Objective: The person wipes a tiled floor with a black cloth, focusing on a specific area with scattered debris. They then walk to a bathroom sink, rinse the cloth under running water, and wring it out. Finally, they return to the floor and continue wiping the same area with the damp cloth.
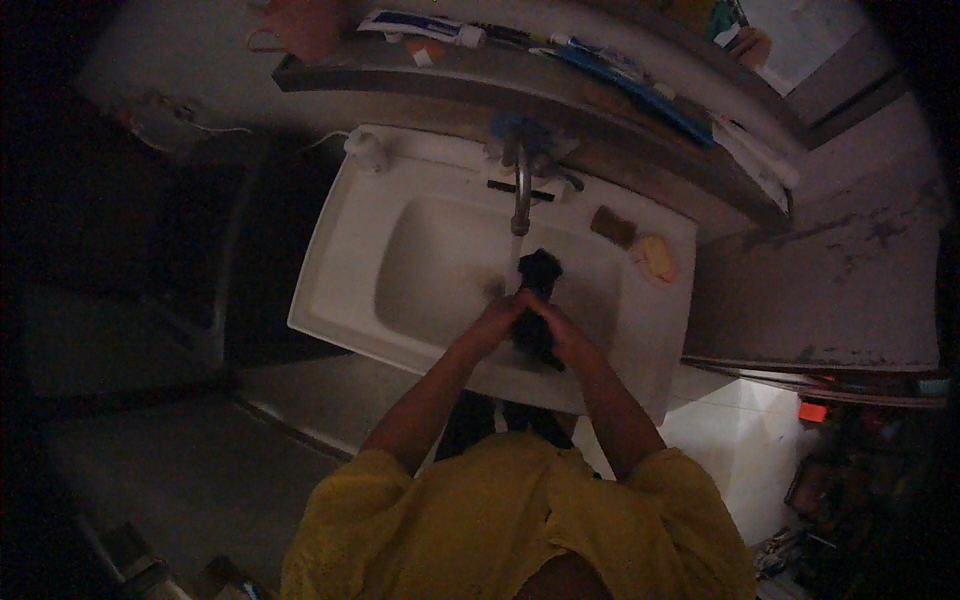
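Both my hands meet over the basin of a white sink (322, 300), below a metal faucet (522, 187). Between them is a dark, crumpled cloth (538, 339), its upper end bunched past my fingers and its lower part hanging toward the basin's near side. My left hand (496, 321) presses it from the left, my right hand (556, 324) from the right. A pale stream of water (516, 262) seems to fall from the spout beside the cloth. The fingertips are dim and partly hidden.
A bar of soap (658, 257) and a brown block, perhaps a sponge (613, 226), lie on the sink's right rim. A faucet handle (568, 178) stands behind. Above runs a shelf (450, 82) with a toothpaste tube (420, 27) and a blue, long thin item (630, 90).
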Demonstrator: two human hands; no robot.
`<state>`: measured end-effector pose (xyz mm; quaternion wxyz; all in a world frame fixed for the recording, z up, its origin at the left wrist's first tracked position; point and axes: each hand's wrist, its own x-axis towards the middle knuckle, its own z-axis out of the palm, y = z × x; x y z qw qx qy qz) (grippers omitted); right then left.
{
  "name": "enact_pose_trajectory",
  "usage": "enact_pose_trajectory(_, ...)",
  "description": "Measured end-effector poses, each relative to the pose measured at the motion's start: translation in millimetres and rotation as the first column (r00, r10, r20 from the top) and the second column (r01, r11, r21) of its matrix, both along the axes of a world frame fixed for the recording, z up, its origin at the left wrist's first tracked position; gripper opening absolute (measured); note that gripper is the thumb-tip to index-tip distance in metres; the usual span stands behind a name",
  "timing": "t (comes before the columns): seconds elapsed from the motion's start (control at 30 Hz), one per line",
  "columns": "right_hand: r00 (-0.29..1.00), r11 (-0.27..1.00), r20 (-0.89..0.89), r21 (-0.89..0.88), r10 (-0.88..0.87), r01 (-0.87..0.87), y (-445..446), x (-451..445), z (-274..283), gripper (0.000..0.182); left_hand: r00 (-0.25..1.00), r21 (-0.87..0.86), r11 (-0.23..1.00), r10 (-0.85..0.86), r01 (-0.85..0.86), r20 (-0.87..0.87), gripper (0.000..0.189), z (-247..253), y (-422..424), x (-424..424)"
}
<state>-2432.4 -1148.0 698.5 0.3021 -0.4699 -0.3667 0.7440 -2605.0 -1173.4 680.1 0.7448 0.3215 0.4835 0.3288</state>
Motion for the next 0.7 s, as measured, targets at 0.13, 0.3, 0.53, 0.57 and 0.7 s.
enact_pose_trajectory(0.13, 1.0, 0.998, 0.022, -0.064, 0.011, -0.01, 2.8, -2.7, -30.7, 0.045, 0.654, 0.227, 0.913, -0.055, 0.339, -0.754, 0.04, -26.7, 14.2, -31.1)
enact_pose_trajectory(0.3, 0.977, 0.973, 0.16, 0.203, -0.142, 0.108, 12.8, 11.1, 25.0, 0.04, 0.495, 0.245, 0.958, 0.288, -0.151, -0.82, 0.035, -14.5, 16.8, -94.5)
enact_pose_trajectory(0.53, 0.922, 0.856, 0.29, 0.511, -0.256, 0.077, 38.3, 20.9, 60.1, 0.028, 0.805, 0.053, 0.804, 0.589, -0.592, 0.071, 0.039, -14.2, -1.9, -135.9)
enact_pose_trajectory(0.57, 0.943, 0.835, 0.239, 0.546, -0.233, 0.067, 36.1, 14.8, 74.2, 0.026, 0.799, 0.075, 0.796, 0.602, -0.601, 0.018, 0.041, -24.2, -1.9, -146.7)
enact_pose_trajectory(0.7, 0.975, 0.848, 0.203, 0.529, -0.096, -0.027, 26.4, -31.1, 121.0, 0.022, 0.676, 0.489, 0.748, 0.642, -0.449, -0.361, 0.045, -105.6, -10.6, -208.5)
